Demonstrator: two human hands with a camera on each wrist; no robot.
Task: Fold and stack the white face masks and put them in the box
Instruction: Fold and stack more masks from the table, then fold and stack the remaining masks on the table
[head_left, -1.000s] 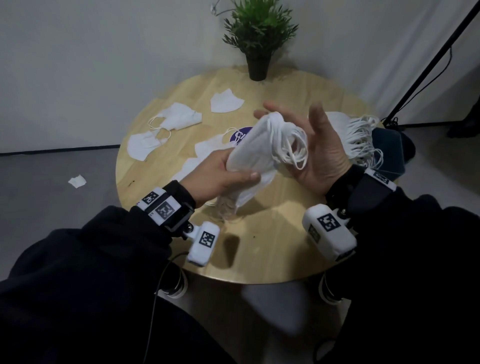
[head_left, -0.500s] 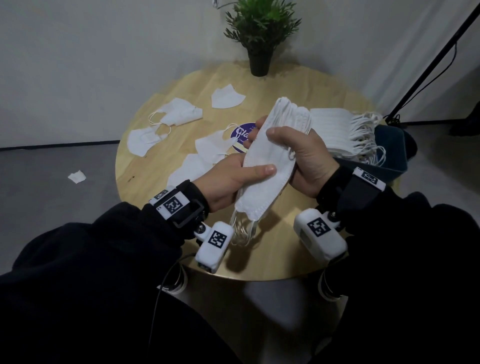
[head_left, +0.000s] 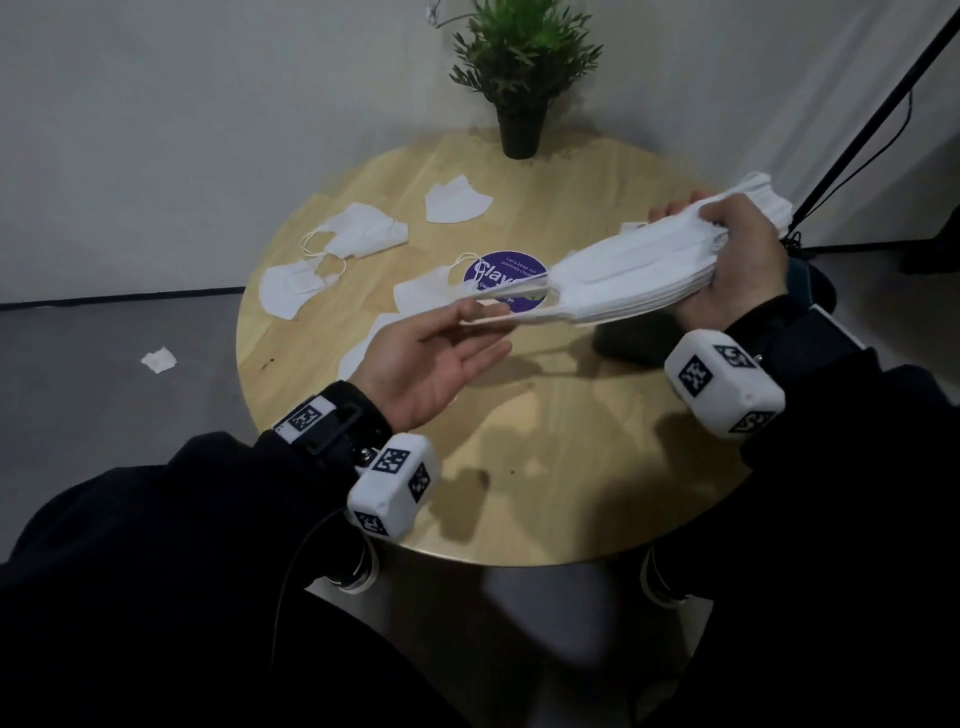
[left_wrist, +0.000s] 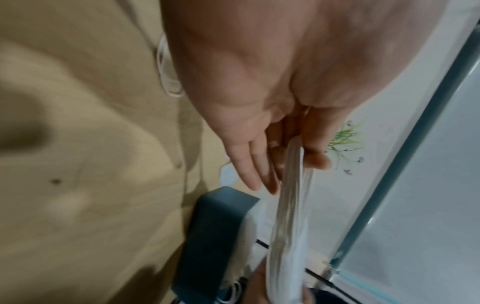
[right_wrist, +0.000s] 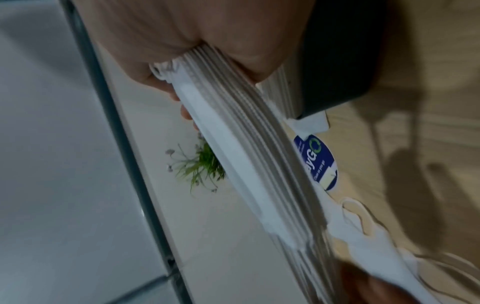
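A thick stack of folded white masks (head_left: 649, 270) lies level in the air over the right half of the round wooden table (head_left: 545, 467). My right hand (head_left: 727, 244) grips its right end, thumb on top; the layered edges of the mask stack (right_wrist: 259, 164) fill the right wrist view. My left hand (head_left: 467, 322), palm up, pinches the stack's stretched ear loops (left_wrist: 293, 174) between thumb and fingers. The dark blue box (left_wrist: 215, 226) sits at the table's right edge below the stack, mostly hidden in the head view, with masks inside it.
Several loose white masks (head_left: 363, 236) lie on the left and middle of the table, one (head_left: 457, 200) near the back. A purple round sticker (head_left: 506, 278) marks the centre. A potted plant (head_left: 522, 78) stands at the back. A black stand pole (head_left: 883, 114) rises at right.
The stack stood upright between both hands near the centre. Now my right hand has swung it level and to the right, and my left hand has slid off its body to the stretched ear loops.
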